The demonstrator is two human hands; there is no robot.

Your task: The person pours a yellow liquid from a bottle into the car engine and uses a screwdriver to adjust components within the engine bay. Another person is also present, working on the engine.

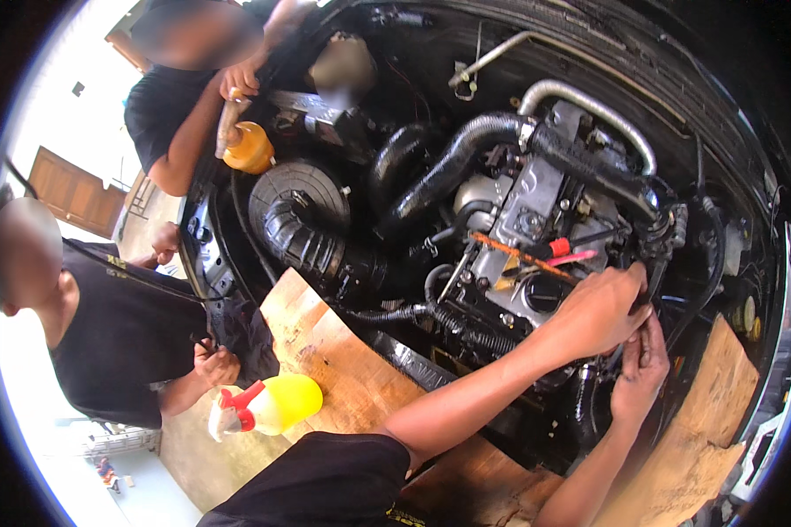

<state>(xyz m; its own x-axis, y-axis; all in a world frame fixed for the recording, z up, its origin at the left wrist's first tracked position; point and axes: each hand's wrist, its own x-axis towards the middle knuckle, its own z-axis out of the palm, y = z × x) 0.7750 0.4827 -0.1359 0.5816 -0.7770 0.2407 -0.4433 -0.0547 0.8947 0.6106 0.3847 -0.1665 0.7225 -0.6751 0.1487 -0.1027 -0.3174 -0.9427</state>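
Note:
Both my hands are together at the right side of a car engine [527, 206], beside a dark hose joint. My left hand [602, 303] reaches across from the lower left, its fingers bent and closed at the engine's edge. Just below it, my right hand [642, 364] points upward with its fingertips pinched close to the left hand's. Whatever they grip is hidden by the fingers. Next to my left hand is a black round cap [545, 293]. Several thin tools lie on the engine, among them an orange rod [510, 249] and a pink handle [573, 258].
A yellow spray bottle [288, 404] lies on a wooden board [347, 356]; another wooden board [707, 422] is at the right. A ribbed intake hose [303, 237] runs left of the engine. Two people stand at the left; one holds a yellow-orange round container [251, 147].

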